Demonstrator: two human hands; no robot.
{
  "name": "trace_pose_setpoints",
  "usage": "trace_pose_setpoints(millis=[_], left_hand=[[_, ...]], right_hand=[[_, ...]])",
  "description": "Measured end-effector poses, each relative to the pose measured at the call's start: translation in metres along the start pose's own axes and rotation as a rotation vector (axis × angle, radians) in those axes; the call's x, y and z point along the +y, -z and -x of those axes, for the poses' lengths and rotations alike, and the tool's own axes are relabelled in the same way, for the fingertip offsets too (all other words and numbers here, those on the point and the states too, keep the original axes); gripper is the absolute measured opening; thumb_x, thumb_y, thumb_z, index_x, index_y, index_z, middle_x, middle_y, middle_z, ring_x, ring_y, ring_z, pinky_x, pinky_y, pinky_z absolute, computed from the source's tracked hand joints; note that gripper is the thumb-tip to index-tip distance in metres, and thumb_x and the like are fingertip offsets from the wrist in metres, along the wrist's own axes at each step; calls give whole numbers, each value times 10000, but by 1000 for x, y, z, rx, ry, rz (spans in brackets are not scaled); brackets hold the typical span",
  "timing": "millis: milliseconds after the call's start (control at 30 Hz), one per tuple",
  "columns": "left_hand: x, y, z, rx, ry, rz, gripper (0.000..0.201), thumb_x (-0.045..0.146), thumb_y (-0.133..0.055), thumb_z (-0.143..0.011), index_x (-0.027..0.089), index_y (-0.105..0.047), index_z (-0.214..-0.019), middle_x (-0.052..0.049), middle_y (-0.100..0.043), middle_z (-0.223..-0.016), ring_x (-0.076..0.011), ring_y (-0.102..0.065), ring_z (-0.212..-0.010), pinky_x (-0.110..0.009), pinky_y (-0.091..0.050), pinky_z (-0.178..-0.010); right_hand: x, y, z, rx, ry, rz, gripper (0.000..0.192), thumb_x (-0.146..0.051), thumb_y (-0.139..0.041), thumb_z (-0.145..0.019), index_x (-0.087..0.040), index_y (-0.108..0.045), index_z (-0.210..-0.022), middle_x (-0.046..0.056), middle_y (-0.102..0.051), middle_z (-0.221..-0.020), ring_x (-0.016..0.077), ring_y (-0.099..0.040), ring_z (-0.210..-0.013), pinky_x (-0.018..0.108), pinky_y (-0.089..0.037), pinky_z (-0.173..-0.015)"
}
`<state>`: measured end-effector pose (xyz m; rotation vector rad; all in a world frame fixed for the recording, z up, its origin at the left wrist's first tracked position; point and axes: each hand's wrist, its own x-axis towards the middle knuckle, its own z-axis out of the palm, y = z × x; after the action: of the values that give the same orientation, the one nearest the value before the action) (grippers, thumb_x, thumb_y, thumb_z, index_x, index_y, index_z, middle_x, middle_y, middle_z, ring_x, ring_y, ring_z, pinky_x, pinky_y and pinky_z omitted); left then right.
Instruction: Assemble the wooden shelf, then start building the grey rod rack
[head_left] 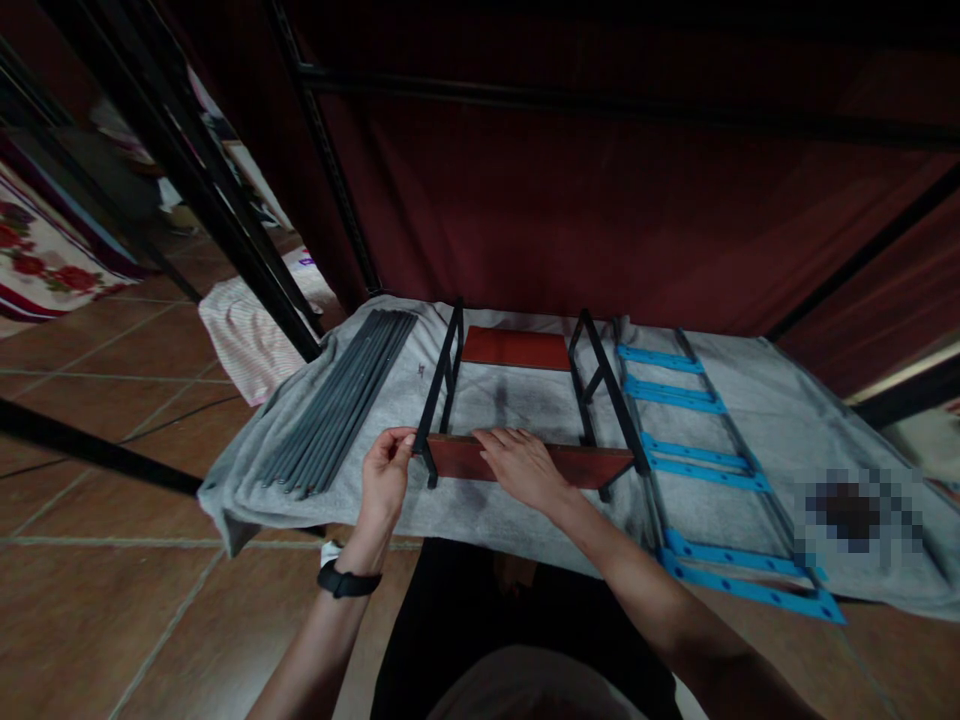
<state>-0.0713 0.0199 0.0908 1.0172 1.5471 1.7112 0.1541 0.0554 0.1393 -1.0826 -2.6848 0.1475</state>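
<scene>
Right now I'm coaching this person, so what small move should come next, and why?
Perhaps gently press the near board to check its seating: the right hand rests across its top edge, while the left hand touches a corner of the black frame.

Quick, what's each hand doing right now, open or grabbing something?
Left hand: closed, fingers pinching the black metal frame at its near corner.
Right hand: open, resting over the reddish-brown front board.

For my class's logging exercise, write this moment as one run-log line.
left hand: at corner of black frame; right hand: over near red board; left: grey rods; right: blue strips
</scene>
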Motion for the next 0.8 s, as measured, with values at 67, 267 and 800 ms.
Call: trace_pose_setpoints(millis=[67,267,800], left_hand=[[0,0,0,0,-5,-6,219,363,-666,-777,173,-649,-883,-10,-623,-778,-149,-541,-739,-275,-425,-744],[-2,1,-2,-6,-24,-23,211,360,-657,-783,176,-646,-888,-12,-618,-783,-156,-541,-750,-281,-421,-750],[-4,1,2,-15,22,63,267,393,-680,-789,175,-665,-941,-20,-638,-826,-149,-557,-762,-267,-444,-734]], right_hand=[[0,0,0,1,-3,2,361,-242,-392,-1032,-199,-532,-1362,80,-688,-1158,216,-620,-1066,379,-458,-974],[0,1,0,3,3,9,364,-237,-383,-1035,-195,-531,-1365,76,-683,-1168,217,-616,-1068,381,-459,-988],[3,-1,6,177,100,-31,454,-123,-416,-983,-178,-486,-1428,102,-556,-1404,234,-465,-1302,429,-372,-1135]])
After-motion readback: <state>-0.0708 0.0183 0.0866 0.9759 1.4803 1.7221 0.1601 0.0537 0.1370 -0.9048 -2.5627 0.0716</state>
